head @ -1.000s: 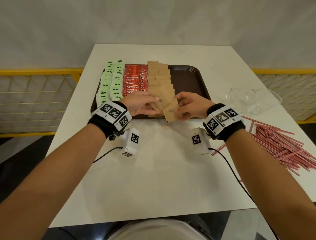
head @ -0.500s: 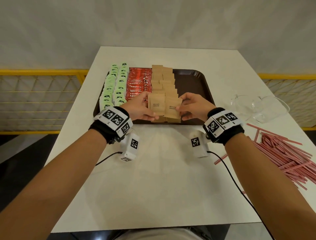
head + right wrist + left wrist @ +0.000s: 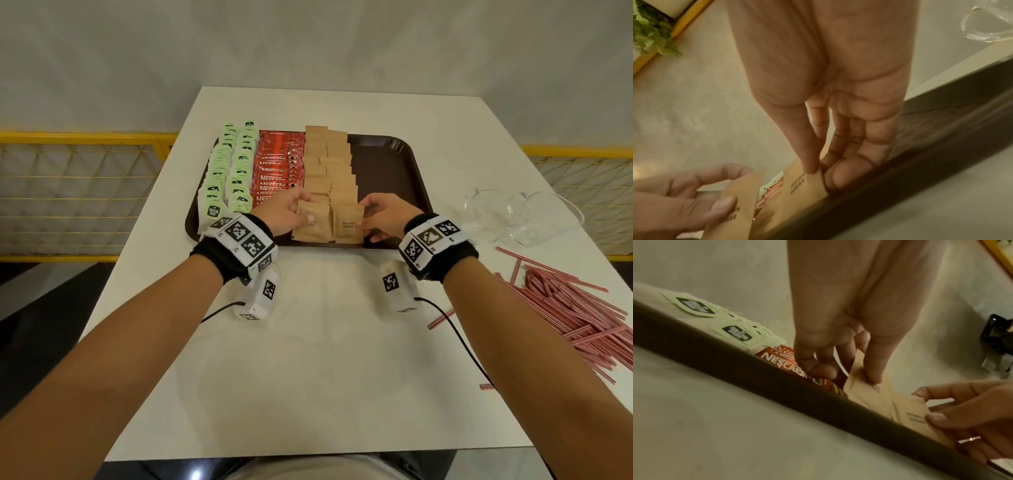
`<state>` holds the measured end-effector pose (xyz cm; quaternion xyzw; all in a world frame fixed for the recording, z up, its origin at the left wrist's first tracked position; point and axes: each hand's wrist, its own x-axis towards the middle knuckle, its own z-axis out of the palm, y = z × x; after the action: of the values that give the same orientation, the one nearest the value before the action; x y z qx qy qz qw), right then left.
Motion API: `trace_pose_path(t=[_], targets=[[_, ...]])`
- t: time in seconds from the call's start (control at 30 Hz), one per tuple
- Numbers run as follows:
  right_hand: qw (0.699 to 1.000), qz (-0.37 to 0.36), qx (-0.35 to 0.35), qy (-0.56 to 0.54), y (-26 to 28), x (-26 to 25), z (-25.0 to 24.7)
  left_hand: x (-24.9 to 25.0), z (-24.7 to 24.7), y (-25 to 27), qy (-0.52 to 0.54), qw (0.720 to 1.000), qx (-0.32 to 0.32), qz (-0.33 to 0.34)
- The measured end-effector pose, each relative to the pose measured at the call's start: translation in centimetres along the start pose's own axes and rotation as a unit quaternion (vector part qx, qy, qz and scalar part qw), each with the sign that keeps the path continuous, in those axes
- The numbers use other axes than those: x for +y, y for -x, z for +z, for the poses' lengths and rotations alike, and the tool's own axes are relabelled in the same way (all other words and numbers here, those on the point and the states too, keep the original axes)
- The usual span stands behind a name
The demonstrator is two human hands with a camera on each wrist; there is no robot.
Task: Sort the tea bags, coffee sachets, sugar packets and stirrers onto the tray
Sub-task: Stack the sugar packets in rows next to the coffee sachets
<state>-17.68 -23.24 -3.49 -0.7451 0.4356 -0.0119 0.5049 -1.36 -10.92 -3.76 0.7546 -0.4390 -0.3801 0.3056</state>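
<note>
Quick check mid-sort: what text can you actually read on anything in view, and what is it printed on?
"BROWN SUGAR": on the brown sugar packet pinched by the right hand.
"NESCAFE": on the red coffee sachets on the tray.
Left hand sugar packet: print covered by the thumb, unreadable.
Green tea bag tags: dark logo, too blurred to read.
Wristband markers: patterns and tiny unreadable characters.

Head view bright; wrist views dim (blurry, warm).

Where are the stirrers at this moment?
In the head view the stirrers lie heaped on the table, right of the tray, near the right arm.
</note>
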Motion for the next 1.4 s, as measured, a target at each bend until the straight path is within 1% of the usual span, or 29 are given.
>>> trace_pose_path(t=[0.07,0.2,0.3,0.37,0.47,0.57,0.63,0.73,0.97,1.13,1.23,1.4], targets=[[1.000,0.005,-0.002,0.018,-0.2,0.1,0.2,0.0,0.4,-0.4,-0.031,0.999,0.012,0.003],[0.998,0.014,0.009,0.060,-0.7,-0.1,0.7,0.1,1.1,-1.0,-0.138,0.987,0.081,0.030],[0.996,0.020,0.024,0.085,-1.0,-0.3,1.0,0.2,1.3,-1.2,-0.219,0.970,0.095,0.042],[0.994,0.024,0.030,0.104,-1.0,-0.4,1.1,0.1,1.6,-1.3,-0.244,0.963,0.105,0.038],[0.991,0.026,0.043,0.125,-0.9,-0.5,1.0,0.1,1.8,-1.4,-0.251,0.960,0.115,0.042],[0.993,0.022,0.055,0.104,-0.8,-0.3,1.0,0.2,2.0,-1.4,-0.253,0.963,0.075,0.051],[0.994,0.023,0.059,0.090,-0.8,-0.3,1.1,0.2,2.1,-1.5,-0.261,0.962,0.063,0.057],[0.994,0.026,0.054,0.095,-0.7,-0.5,1.1,0.3,2.4,-1.6,-0.265,0.960,0.068,0.054],[0.985,0.002,0.055,0.161,-0.5,-0.5,0.8,0.1,2.1,-1.6,-0.259,0.961,0.066,0.066],[0.978,-0.027,0.047,0.200,-0.2,-0.7,1.4,0.0,1.9,-1.7,-0.281,0.957,0.060,0.047],[0.979,-0.023,0.054,0.195,-0.2,-0.7,1.5,0.1,1.8,-1.8,-0.273,0.960,0.056,0.038],[0.982,-0.014,0.066,0.179,-0.2,-0.7,1.7,-0.1,1.7,-1.6,-0.263,0.962,0.062,0.051]])
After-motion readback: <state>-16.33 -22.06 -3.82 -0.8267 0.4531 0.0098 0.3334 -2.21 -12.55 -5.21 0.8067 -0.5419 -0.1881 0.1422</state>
